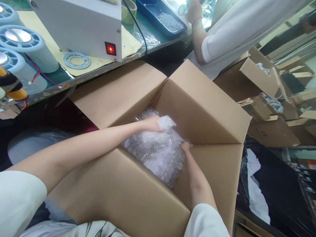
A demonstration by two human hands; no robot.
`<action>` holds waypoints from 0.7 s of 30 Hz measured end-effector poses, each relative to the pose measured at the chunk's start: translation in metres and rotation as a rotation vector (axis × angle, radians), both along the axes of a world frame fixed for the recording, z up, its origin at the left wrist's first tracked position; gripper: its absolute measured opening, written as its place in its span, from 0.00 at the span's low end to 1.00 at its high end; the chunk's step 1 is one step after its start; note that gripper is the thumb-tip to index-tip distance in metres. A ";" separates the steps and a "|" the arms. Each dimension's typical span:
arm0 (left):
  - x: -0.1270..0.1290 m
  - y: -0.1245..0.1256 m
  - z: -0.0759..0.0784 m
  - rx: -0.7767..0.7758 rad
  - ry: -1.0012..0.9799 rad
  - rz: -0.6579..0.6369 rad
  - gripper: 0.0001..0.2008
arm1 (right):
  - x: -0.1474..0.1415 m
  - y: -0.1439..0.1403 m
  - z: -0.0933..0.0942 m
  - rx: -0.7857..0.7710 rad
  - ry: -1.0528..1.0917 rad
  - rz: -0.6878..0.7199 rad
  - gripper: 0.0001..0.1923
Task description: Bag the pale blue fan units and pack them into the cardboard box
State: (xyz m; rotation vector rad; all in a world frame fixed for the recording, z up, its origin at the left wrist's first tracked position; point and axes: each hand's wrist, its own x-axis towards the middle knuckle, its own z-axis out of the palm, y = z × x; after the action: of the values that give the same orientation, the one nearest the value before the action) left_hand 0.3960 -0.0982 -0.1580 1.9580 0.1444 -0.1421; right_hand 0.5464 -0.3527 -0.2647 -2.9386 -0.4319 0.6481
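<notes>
Both my hands reach into a large open cardboard box (209, 108). Inside lies a clear plastic bag (158, 158) bulging with small transparent pieces whose kind I cannot make out. My left hand (151, 124) is closed round the bunched, whitish top of the bag, over the middle of the heap. At the box's right inner wall, my right hand (185, 145) is closed on the bag's far edge; its fingertips are partly hidden by the plastic.
A bench at upper left bears a white machine (86, 29) with a lit red switch, light-blue cylindrical housings (44, 56), a blue ring (76, 60) and a blue tray (170, 21) of small pieces. A co-worker's arm (201, 39) is beyond. Several cardboard boxes (266, 131) stand at right.
</notes>
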 end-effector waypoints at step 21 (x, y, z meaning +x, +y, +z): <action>-0.004 0.000 0.004 -0.189 0.110 0.106 0.05 | -0.023 0.034 0.019 0.231 0.165 0.157 0.14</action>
State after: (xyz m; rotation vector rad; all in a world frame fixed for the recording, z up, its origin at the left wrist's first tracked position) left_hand 0.3922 -0.0984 -0.1536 1.7509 0.2960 -0.1875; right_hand 0.5231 -0.3189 -0.2457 -2.6295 -0.6747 0.7940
